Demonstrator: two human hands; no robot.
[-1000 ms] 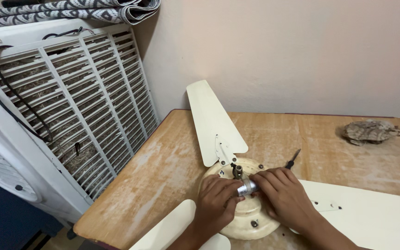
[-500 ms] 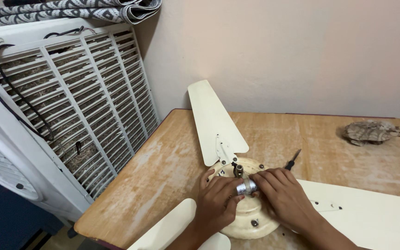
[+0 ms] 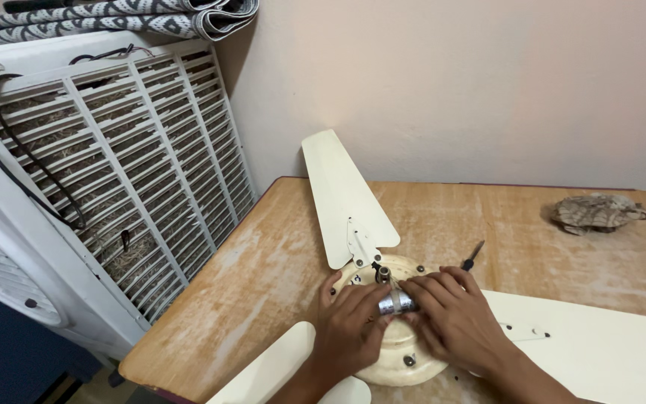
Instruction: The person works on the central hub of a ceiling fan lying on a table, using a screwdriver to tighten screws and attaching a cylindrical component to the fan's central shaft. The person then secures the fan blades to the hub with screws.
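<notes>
Both hands meet over the fan hub (image 3: 401, 352) on the counter (image 3: 278, 277): left hand (image 3: 351, 329) and right hand (image 3: 454, 318) fingers pinching a small silver cylinder (image 3: 396, 302); a screwdriver (image 3: 473, 256) lies near.

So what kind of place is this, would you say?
Probably a room at home used for repairs: a worn wooden table set against a plain wall, a white slatted air cooler beside it, and both hands on a cream ceiling fan motor hub.

One head-worn camera looks down and forward, close over the wooden table (image 3: 263, 284).
</notes>
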